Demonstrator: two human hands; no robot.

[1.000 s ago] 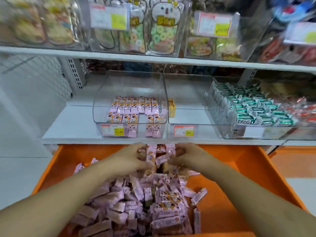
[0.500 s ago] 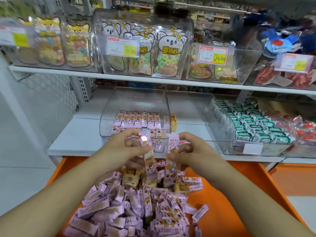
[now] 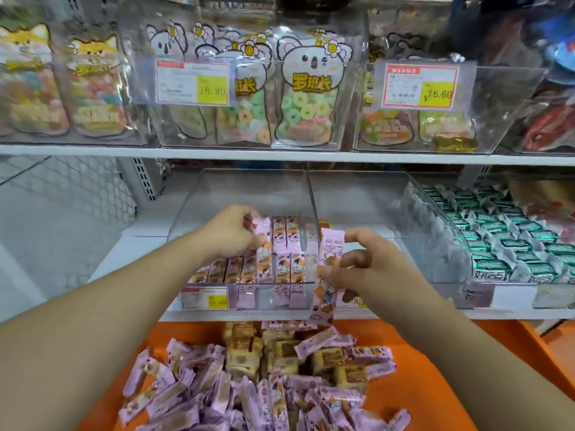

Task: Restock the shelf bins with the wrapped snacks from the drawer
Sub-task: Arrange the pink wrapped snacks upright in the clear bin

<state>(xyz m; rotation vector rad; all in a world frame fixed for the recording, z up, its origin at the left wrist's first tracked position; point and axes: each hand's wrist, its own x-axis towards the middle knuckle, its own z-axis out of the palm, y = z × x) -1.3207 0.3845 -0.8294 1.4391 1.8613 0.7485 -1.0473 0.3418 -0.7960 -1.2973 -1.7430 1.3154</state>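
Pinching pink snacks: left hand [image 3: 231, 233] inside clear bin [image 3: 249, 194], right hand [image 3: 365, 265] beside it.

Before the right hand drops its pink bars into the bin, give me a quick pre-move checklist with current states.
1. Right hand has a firm grip on the pink wrapped bars: ok.
2. Left hand out of the bin: not ok, it is inside the clear bin, holding bars at the back row.
3. Space in the bin: ok, its upper part is unfilled.
4. Held bars line up with the stocked rows: ok, roughly upright.
5. Held bars are past the bin's wall: cannot tell.
6. Supply left in the orange drawer: ok.
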